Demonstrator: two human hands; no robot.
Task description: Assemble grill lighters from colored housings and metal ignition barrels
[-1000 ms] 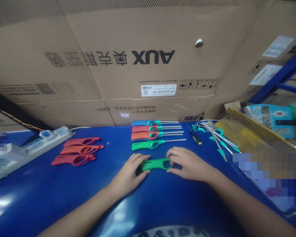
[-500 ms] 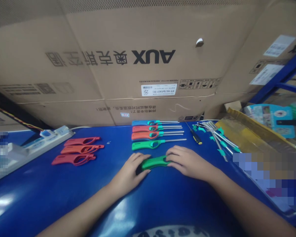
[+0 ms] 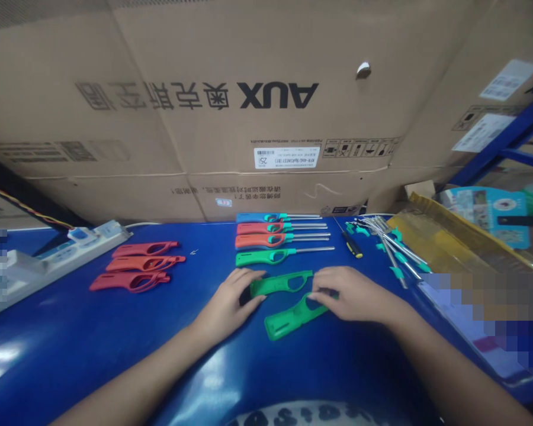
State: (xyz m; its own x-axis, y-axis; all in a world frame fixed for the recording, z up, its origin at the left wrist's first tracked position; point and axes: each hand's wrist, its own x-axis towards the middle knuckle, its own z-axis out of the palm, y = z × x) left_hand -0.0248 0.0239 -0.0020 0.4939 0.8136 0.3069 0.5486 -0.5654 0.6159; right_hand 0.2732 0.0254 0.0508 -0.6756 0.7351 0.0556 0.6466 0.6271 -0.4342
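Observation:
Two green lighter shell halves are apart over the blue table. My left hand grips the handle end of the upper green shell half, which lies roughly level. My right hand pinches the trigger-loop end of the lower green shell half, tilted with its handle end toward me. Behind my hands, a green lighter with a metal tube lies below an orange, a red and a blue one.
On the left, red and orange shells lie beside a white power strip. A screwdriver and several metal tubes with teal pieces lie at the right. A cardboard sheet stands behind the blue table.
The green shell was in one piece between both hands. Now its halves are separated, the right hand having drawn one toward me and slightly right.

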